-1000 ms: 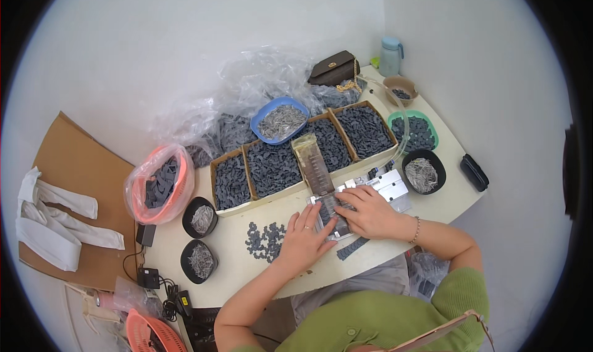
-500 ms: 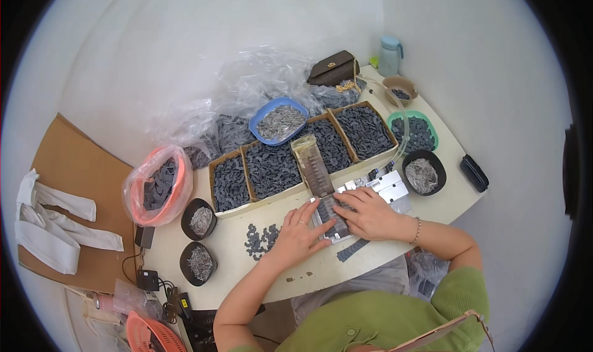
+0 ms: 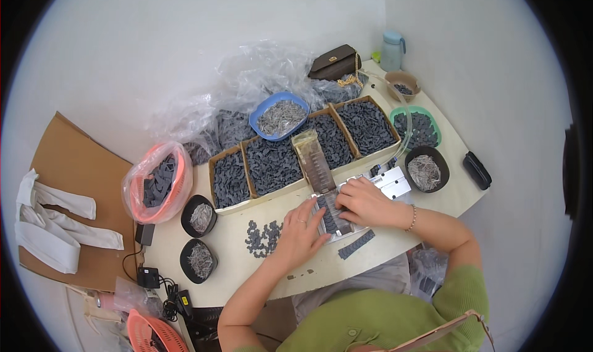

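My left hand point(image 3: 301, 230) lies flat on the white table point(image 3: 247, 272), fingers spread, its fingertips at the left edge of a small metal tray point(image 3: 336, 219) lined with dark parts. My right hand point(image 3: 365, 202) rests on top of that tray, fingers curled over the parts; whether it pinches one I cannot tell. A narrow brown chute point(image 3: 313, 160) slopes down into the tray from the boxes behind. A loose pile of small dark parts point(image 3: 262, 237) lies left of my left hand. A short row of joined dark parts point(image 3: 356, 244) lies just in front of the tray.
Cardboard boxes point(image 3: 272, 164) full of dark parts line the back. A blue bowl point(image 3: 280, 114), a green bowl point(image 3: 417, 128) and black bowls point(image 3: 425, 169) of metal pins stand around. An orange basket point(image 3: 155, 182) sits left, a brown purse point(image 3: 335, 63) and a bottle point(image 3: 391, 50) at the back.
Both hands have stayed on the tray with only slight finger shifts; the left hand has edged a little toward the tray.
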{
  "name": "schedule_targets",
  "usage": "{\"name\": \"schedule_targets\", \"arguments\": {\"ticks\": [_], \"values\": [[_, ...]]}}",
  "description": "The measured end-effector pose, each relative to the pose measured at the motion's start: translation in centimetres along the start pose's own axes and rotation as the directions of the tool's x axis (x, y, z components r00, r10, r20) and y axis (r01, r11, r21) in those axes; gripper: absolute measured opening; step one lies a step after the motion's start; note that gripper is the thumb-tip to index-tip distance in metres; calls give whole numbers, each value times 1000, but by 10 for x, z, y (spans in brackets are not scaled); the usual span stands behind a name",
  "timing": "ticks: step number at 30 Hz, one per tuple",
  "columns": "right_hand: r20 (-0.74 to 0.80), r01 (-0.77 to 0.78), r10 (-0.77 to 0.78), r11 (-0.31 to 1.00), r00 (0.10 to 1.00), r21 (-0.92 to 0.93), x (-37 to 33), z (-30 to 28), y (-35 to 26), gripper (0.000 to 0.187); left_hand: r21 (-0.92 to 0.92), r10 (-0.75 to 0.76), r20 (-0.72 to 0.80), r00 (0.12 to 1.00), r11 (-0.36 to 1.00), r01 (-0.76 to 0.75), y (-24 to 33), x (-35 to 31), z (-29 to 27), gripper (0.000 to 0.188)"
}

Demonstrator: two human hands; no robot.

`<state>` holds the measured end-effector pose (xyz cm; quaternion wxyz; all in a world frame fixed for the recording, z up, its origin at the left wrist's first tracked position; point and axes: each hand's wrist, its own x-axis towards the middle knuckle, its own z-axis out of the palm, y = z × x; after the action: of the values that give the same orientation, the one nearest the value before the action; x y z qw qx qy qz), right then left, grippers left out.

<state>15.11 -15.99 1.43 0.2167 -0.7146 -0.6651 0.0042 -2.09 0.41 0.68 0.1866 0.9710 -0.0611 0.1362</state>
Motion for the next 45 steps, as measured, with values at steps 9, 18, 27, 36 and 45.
{"name": "schedule_targets", "arguments": {"ticks": [9,18,27,36,45], "values": [[330,162,-92,968,940,-193,28,2,5,15,134,29,83,996,990,-40,32,-18,14,75],[-500,-82,96,995,860,51,166,-30,84,20,161,5,5,1000,987,-6,13,9,16,72],[-240,-257,283,957,928,135,117,-31,45,23,-21,209,-71,975,977,-211,-6,-46,-8,28],[-277,434,-562,803,779,-409,-26,-5,-38,13,6,30,-164,986,1000,-29,-17,-36,-14,26],[-54,355,-445,777,894,-520,-44,9,-69,22,33,96,-270,958,995,-91,-5,5,-27,24]]}}
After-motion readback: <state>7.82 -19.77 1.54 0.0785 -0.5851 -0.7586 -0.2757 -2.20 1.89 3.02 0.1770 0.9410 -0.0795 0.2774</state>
